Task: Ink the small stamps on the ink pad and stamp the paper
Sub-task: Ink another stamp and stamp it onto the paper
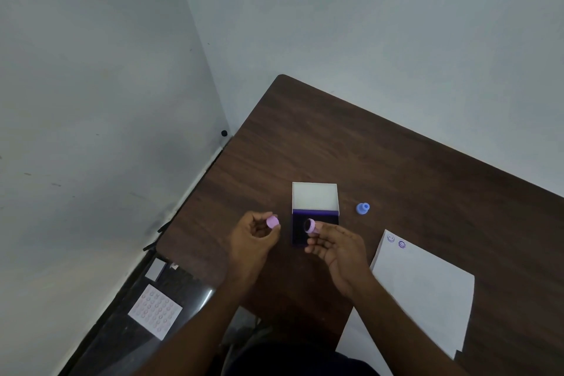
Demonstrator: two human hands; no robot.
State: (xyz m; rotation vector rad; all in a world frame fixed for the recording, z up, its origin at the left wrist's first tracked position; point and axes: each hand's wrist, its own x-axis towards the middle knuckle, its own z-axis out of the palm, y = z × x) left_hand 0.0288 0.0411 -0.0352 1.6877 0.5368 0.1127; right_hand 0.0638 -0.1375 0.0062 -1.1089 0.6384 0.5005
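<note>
- The person's forearms reach in over the dark table [396,162].
- The paper [427,284] lies right of the hands, bearing two prints at its far corner.
- The open ink pad [300,232] sits between the hands.
- The right hand [338,250] pinches a pink stamp [311,226] above the pad.
- The left hand [253,238] grips a pink cap [272,221].
- A blue stamp [363,208] stands right of the pad.

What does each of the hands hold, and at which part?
The left hand pinches a pink cap in its fingertips. The right hand holds a pink stamp by its body, over the ink pad.
</note>
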